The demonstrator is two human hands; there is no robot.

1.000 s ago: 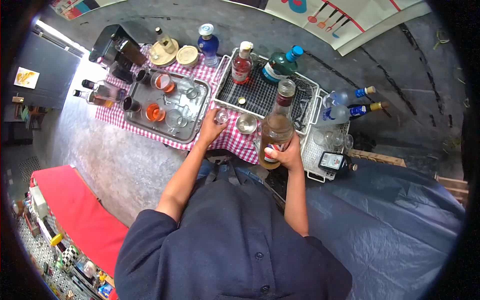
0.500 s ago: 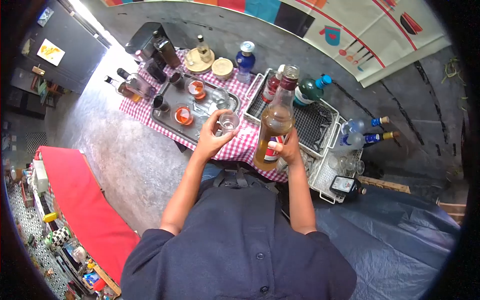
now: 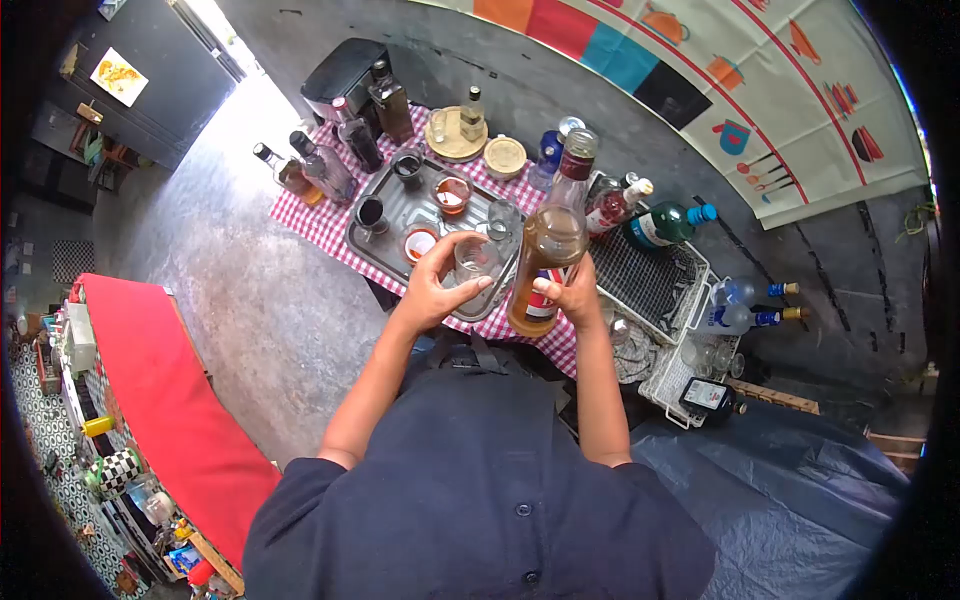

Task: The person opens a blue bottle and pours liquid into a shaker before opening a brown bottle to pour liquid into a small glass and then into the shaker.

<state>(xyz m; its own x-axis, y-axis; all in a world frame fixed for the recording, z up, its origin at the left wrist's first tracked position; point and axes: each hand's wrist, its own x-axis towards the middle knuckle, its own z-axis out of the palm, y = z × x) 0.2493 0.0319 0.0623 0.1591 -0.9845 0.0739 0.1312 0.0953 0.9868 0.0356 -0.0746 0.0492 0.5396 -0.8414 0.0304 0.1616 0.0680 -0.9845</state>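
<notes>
My left hand (image 3: 437, 287) is closed around a small clear glass (image 3: 477, 260), held over the near edge of the metal tray (image 3: 362, 238). In my right hand (image 3: 573, 292) is an upright bottle (image 3: 553, 240) of amber liquid with a red-and-white label and a dark neck band. Bottle and glass are close together but apart. On the tray stand glasses of orange-red drink, one (image 3: 452, 193) farther back and another (image 3: 419, 243) just beyond my left hand. Two dark glasses, one of them a dark cup (image 3: 371, 214), and a clear glass (image 3: 502, 218) also stand there.
A red-checked tablecloth (image 3: 290, 212) lies under the tray. Several bottles, including a dark one (image 3: 390, 100), line its back left. To the right, a wire basket (image 3: 640, 275) stands near a green bottle (image 3: 665, 225) and a white basket (image 3: 665, 385) with glasses.
My view has turned, so the table appears shifted right and down. The glass in my left hand is now nearer the bottle. Both hands keep their hold.
</notes>
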